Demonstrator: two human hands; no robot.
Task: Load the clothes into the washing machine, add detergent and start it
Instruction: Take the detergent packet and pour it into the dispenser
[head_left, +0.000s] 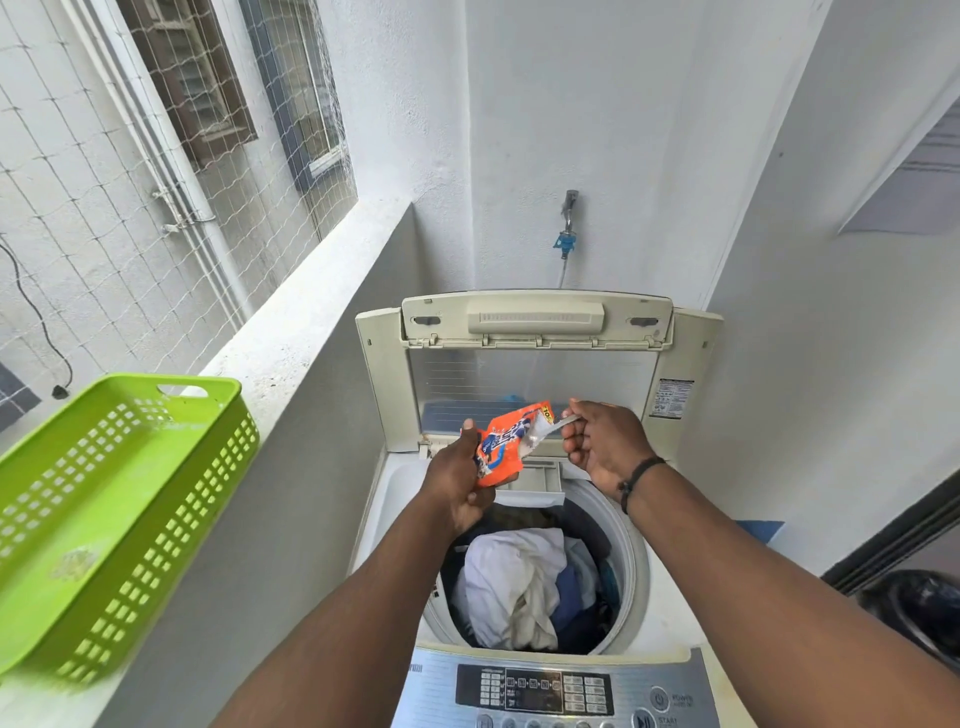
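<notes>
So we're at the detergent step right now. The clothes are already piled in the drum of the washing machine, lid tipped up against the wall, so loading looks done to us. Our left hand is wrapped around the bottom of the orange detergent packet, holding it up just over the little detergent drawer at the back of the drum opening. Our right hand has its fingers curled, pinching the torn strip at the packet's top corner, which looks stretched out to the side, so the packet seems partly ripped open.

Next move, as we see it: get that strip fully off, then tilt the packet so the powder lands in the drawer and not all over the rim. After that it's lid down and the start button on the control panel near us. The green basket sits on the ledge to the left.
</notes>
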